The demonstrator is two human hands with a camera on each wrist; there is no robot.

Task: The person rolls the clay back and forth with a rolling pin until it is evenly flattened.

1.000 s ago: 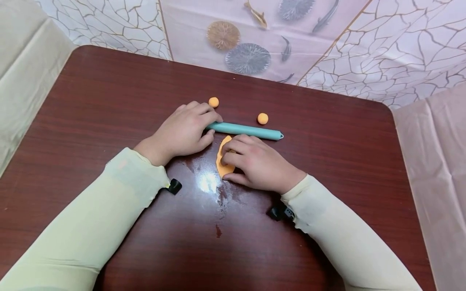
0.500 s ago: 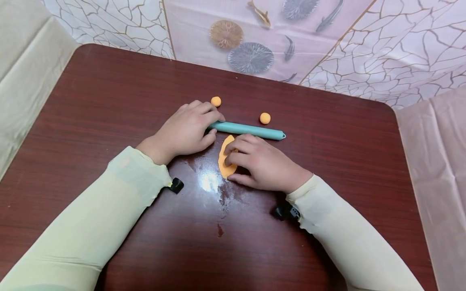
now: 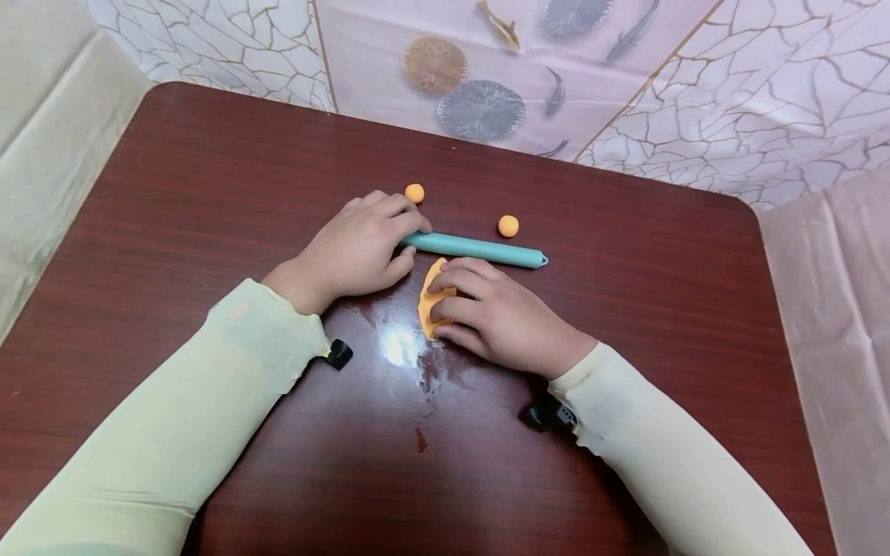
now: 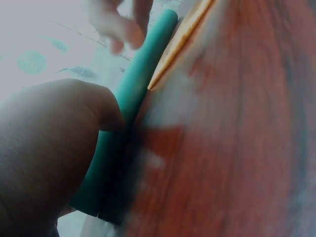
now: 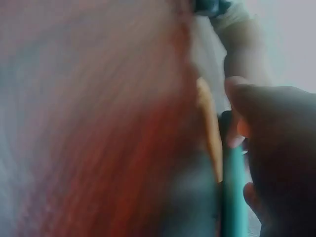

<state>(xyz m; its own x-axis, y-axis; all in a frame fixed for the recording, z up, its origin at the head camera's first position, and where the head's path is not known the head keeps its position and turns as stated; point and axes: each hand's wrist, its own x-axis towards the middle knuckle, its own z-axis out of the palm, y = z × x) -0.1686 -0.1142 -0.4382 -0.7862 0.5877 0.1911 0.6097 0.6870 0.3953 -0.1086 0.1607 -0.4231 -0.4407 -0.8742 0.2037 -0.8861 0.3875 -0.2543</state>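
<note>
On the dark wooden table [image 3: 208, 193], nearest the body, the right hand [image 3: 501, 316] curls its fingers onto the flattened orange dough [image 3: 429, 297], which now shows less than a second ago, so the gathering seems to advance. Just beyond, the left hand [image 3: 354, 247] holds its grip on the teal rolling pin [image 3: 480, 249]; two dough balls [image 3: 508, 225] lie farther off.

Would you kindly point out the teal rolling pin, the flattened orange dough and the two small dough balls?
Rolling pin [image 3: 487, 249], head view, middle of its bare shaft.
Flattened dough [image 3: 426, 303], head view, left part clear of the fingers.
Left ball [image 3: 414, 193], head view, its centre.
Right ball [image 3: 508, 225], head view, its centre.
</note>
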